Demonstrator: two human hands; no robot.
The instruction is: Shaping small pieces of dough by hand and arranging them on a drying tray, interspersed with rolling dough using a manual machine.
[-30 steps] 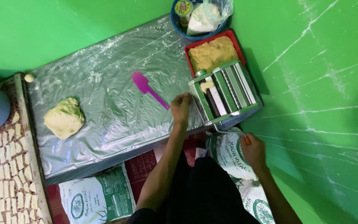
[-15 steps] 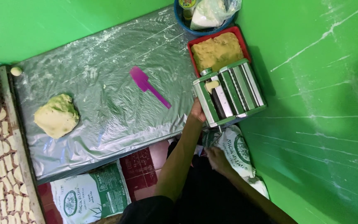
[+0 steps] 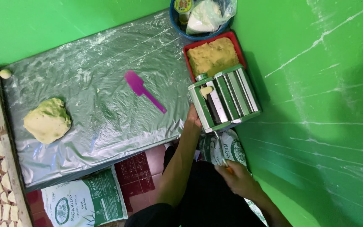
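1. The left hand (image 3: 193, 119) rested against the near left side of the pasta roller machine (image 3: 224, 99), its fingers pressed to the green side plate; whether they curled round the edge could not be told.
2. The right hand (image 3: 237, 178) was lower in the view, fingers closed around the orange end of the machine's crank handle (image 3: 222, 156), whose thin metal rod ran up toward the machine's underside.
3. The pasta roller machine sat at the right end of the tabletop (image 3: 101, 126), which was covered in clear plastic sheeting dusted with flour.
4. A small piece of yellow dough (image 3: 206, 90) lay on top of the machine, near its left end.
5. Just behind the machine stood a red tray (image 3: 188, 49) filled with a slab of yellow dough.
6. Beyond the tray, a blue bowl (image 3: 174, 19) held a white plastic bag and a small jar.
7. A purple spatula (image 3: 143, 90) lay on the sheeting to the left of the machine, well apart from a lump of pale green dough (image 3: 47, 120) at the far left.
8. A green-and-white printed sack (image 3: 80, 201) lay on the floor below the tabletop's near edge, and another (image 3: 227, 148) lay beneath the machine.
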